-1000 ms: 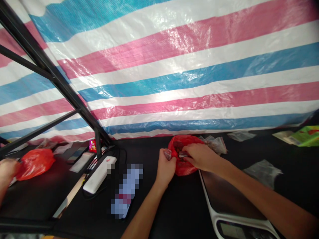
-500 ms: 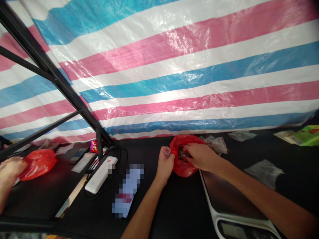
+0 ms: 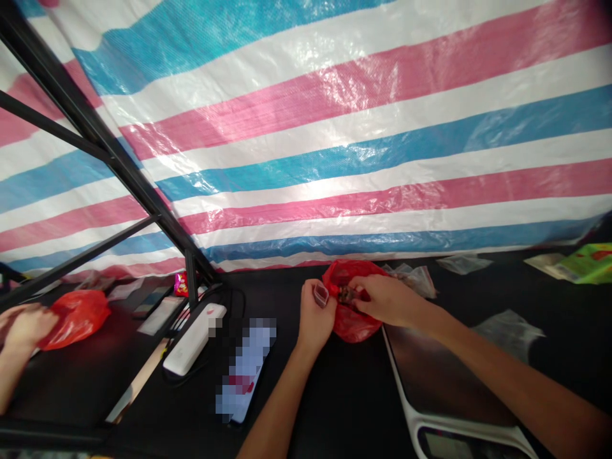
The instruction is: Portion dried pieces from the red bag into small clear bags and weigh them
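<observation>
My left hand (image 3: 316, 319) is closed round a small clear plastic bag (image 3: 320, 294), whose mouth gapes above the fist. Beside it lies a red plastic bag (image 3: 356, 326), open at the top, its left rim against my left hand. My right hand (image 3: 382, 296) reaches over this bag's opening, fingers pinched on small dark brown pieces (image 3: 348, 294). What the pieces are is too small to make out. Under my right forearm sits a scale with a dark platform (image 3: 444, 376) and a white frame.
Another person's hand (image 3: 31, 328) holds a second red bag (image 3: 79, 319) at far left. A white power strip (image 3: 195, 338) and a phone (image 3: 246, 373) lie left of me. Clear bags (image 3: 509, 331) and a green packet (image 3: 590, 262) lie right. A black metal frame (image 3: 138, 185) slants at left.
My right hand has lifted slightly with brown pieces now showing at its fingertips. The small bag's mouth in my left hand has widened. The other person's hands have shifted at the far left.
</observation>
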Demonstrator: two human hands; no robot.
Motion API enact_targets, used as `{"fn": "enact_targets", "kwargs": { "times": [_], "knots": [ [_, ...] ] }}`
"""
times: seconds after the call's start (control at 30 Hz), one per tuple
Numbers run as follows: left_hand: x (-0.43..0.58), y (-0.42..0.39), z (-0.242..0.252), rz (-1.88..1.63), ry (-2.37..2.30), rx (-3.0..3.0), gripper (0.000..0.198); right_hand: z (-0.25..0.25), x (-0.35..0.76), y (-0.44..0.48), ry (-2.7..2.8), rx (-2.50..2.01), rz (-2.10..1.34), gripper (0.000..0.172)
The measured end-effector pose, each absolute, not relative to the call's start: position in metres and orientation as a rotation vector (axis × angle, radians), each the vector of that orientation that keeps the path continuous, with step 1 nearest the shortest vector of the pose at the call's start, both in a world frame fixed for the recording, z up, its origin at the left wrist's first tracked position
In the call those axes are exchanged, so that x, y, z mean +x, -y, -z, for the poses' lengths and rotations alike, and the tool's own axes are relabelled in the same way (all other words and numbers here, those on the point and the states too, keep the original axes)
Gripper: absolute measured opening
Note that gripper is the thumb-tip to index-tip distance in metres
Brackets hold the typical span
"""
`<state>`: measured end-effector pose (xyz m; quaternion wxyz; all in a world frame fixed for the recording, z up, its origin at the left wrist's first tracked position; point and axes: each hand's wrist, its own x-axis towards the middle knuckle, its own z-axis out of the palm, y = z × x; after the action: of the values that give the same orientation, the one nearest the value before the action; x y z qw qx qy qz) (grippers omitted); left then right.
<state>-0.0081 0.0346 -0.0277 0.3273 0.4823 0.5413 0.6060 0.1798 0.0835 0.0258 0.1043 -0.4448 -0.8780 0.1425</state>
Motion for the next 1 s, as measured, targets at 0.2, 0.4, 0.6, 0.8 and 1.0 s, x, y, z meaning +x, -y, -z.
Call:
{"fn": "enact_targets", "kwargs": {
  "times": [0.2, 0.4, 0.6, 0.8, 1.0],
  "knots": [
    [-0.012, -0.032, 0.031, -1.566, -1.548, 1.521, 0.01, -0.053, 0.189, -0.082, 2.451, -1.114, -0.713, 0.022],
    [-0.005, -0.026, 0.032, -1.424, -1.599, 1.677, 0.012, -0.067, 0.18, -0.064, 2.517, -1.048, -0.528, 0.022],
    [-0.001, -0.019, 0.021, -1.382, -1.604, 1.71, 0.014, -0.065, 0.171, -0.061, 2.565, -0.73, -0.344, 0.028],
    [-0.001, -0.02, 0.018, -1.414, -1.66, 1.705, 0.014, -0.066, 0.175, -0.067, 2.493, -0.734, -0.264, 0.034],
    [-0.011, -0.016, 0.012, -1.34, -1.882, 1.341, 0.025, -0.059, 0.186, -0.073, 2.563, -1.049, -0.127, 0.03]
  ]
}}
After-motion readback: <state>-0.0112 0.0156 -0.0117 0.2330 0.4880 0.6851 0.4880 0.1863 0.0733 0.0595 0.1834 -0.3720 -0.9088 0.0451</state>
